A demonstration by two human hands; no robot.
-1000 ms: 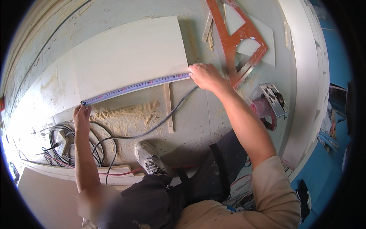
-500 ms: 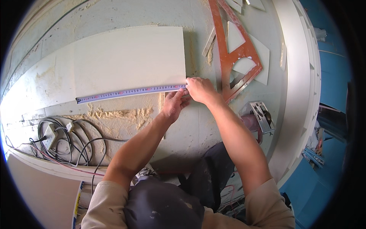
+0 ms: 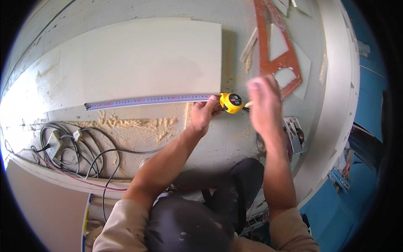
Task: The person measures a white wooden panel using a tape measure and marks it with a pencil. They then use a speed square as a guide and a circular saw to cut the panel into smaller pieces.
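Note:
A yellow and black tape measure (image 3: 231, 103) sits at the lower right corner of a long white board (image 3: 159, 63). Its pale blade (image 3: 151, 100) runs out leftward along the board's near edge. With thumb on top and fingers below, my left hand (image 3: 202, 115) pinches the blade right beside the case. My right hand (image 3: 266, 107) is raised just right of the case, smeared by motion, so its fingers and anything in them are unclear.
An orange-red triangular frame (image 3: 282, 63) and white offcuts lie at the far right. A circular saw (image 3: 295, 135) stands right of my right forearm. Black cable coils (image 3: 75, 147) with a power strip (image 3: 53, 145) lie at left. Sawdust (image 3: 138, 125) is heaped below the board.
My right hand has come away from the board's corner and moved right, uncovering the yellow tape case. My left hand still pinches the blade. The whole view has shifted slightly.

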